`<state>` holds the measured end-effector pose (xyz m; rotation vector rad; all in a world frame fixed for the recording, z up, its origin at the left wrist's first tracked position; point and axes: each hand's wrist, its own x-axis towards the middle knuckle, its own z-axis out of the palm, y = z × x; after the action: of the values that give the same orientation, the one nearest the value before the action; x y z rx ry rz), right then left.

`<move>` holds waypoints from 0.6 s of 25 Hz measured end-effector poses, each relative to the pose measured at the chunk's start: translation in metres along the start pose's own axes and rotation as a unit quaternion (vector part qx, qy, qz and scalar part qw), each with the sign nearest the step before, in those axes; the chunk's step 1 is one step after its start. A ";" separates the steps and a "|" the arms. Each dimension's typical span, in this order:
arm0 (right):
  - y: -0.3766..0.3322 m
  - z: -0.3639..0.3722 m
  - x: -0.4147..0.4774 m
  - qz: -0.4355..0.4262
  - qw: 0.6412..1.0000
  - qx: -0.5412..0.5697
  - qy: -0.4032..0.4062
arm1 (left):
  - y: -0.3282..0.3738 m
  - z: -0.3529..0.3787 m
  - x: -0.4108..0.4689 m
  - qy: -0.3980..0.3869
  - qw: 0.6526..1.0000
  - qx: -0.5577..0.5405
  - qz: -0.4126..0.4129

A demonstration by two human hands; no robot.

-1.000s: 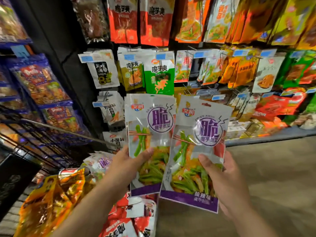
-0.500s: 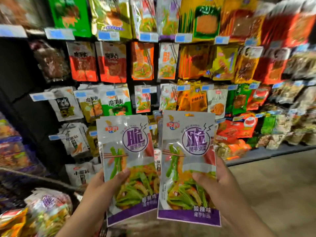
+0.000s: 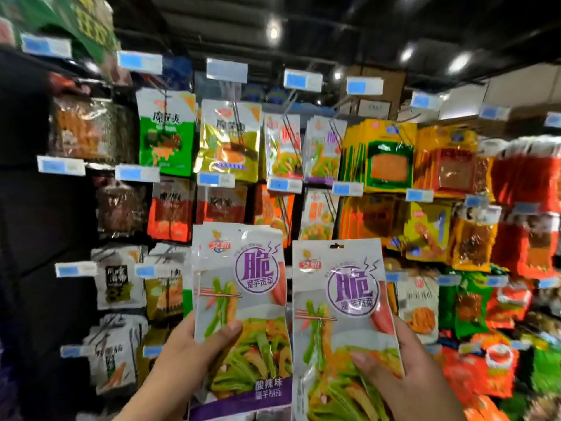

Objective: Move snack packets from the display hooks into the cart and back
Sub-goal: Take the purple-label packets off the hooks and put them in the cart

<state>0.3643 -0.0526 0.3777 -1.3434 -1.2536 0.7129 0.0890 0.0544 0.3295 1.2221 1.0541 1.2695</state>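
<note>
Item 1. Left packet (image 3: 243, 299), at 7 o'clock: silver pouch held upright in front of the rack. A large purple "脆" is printed in a circle, with "魔芋贡菜" beneath. A purple band at the bottom reads "酸辣味" and "魔芋制品". The red brand badge at the top is too small to be read. It is gripped by the left hand (image 3: 188, 357), thumb pressed across the front, fingers hidden behind.

Item 2. Right packet (image 3: 343, 323), at 5 o'clock: same design, with a hang hole at the top edge. It is pinched by the right hand (image 3: 406, 381), thumb on the front, fingers behind.

Item 3. Hooks (image 3: 290, 132), at 12 o'clock: wire pegs loaded with rows of packets. Similar-looking purple-edged packets (image 3: 323, 153) are hung there, right of a gold packet (image 3: 229, 141) and a green packet (image 3: 167, 132); their lettering is blurred. Blue-and-white price tags (image 3: 226, 69) are unreadable.

Edges and room: the two held packets are set side by side, long edges just apart, with only a thin gap between. Their top edges reach the orange row. Open space is seen under the dark ceiling (image 3: 303, 22) at 12 to 1 o'clock and before the black panel (image 3: 30, 208) at 9 o'clock.
</note>
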 end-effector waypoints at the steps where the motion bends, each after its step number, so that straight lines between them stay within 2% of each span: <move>1: -0.002 0.003 0.027 -0.009 1.000 0.002 0.001 | 0.006 0.006 0.028 0.001 1.000 0.009 0.023; 4: -0.008 0.012 0.103 -0.036 0.999 0.026 -0.004 | 0.026 0.022 0.107 0.001 0.997 0.029 0.068; 8: -0.007 0.014 0.190 -0.083 0.994 0.068 0.028 | 0.047 0.047 0.198 -0.012 0.992 0.025 0.122; 15: -0.029 -0.019 0.292 -0.149 0.986 0.057 0.045 | 0.106 0.096 0.290 -0.032 0.980 0.013 0.198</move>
<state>0.4491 0.2101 0.4806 -1.0541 -1.2863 0.5001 0.1897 0.3286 0.4679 1.5348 0.8064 1.5071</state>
